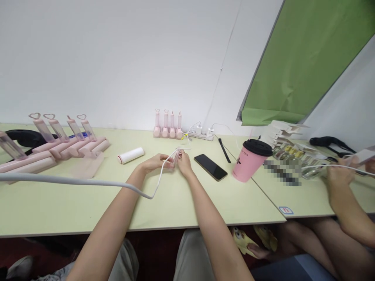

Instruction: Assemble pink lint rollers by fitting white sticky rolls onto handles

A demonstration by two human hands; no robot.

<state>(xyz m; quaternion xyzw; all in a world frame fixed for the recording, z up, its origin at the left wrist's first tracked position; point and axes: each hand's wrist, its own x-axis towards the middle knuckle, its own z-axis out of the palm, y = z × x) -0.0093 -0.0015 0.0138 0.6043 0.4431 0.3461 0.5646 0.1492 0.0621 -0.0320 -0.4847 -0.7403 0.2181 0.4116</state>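
Note:
Over the middle of the table, both of my hands meet at a small clear, pinkish tube [175, 159]. My left hand [156, 162] has its fingers closed around the tube's left side. My right hand [184, 160] is closed at its right and upper side, and the fingers partly hide it. A white cable [160, 177] hangs across the view in front of my left hand. Left of my hands lies a white cylinder [131, 155] with a reddish ring at one end. A dark phone [211, 167] lies to the right of my right hand.
Several pink tubes with clear stems [168, 127] stand against the wall; more pink pieces [70, 146] lie at left. A power strip [202, 135], black strap [224, 150] and pink cup [250, 162] are at right. A co-worker's hand [341, 171] works near glass bottles [312, 169].

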